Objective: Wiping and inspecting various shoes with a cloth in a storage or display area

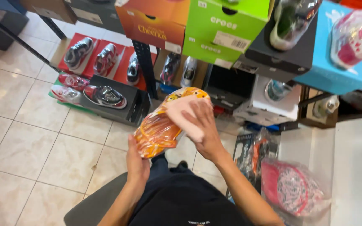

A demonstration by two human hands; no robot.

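1. Tiled floor [26, 138]: bare tiles at far left, the widest open room for moving.
2. Wrapped sneakers [104, 96] on a black box [135, 109]: low display near the floor, well apart from the hands.
3. Left hand [137, 161]: curled under the lower end of the orange shoe, grasping it from below.
4. Orange shoe [158, 129] in clear plastic wrap: held tilted in mid-air above the person's lap, between both hands.
5. Right hand [204, 125]: fingers spread, pressing a pink cloth [185, 115] flat on the shoe's upper side.
6. Risk, judged: slick wrap could let the shoe slip from the one-handed grip; the cloth might snag or tear the plastic.
7. Green box [227, 29]: overhangs the shelf edge above the hands; raised elbows could knock it.
8. Bagged pink shoe [292, 188]: crowds the right; little room there.
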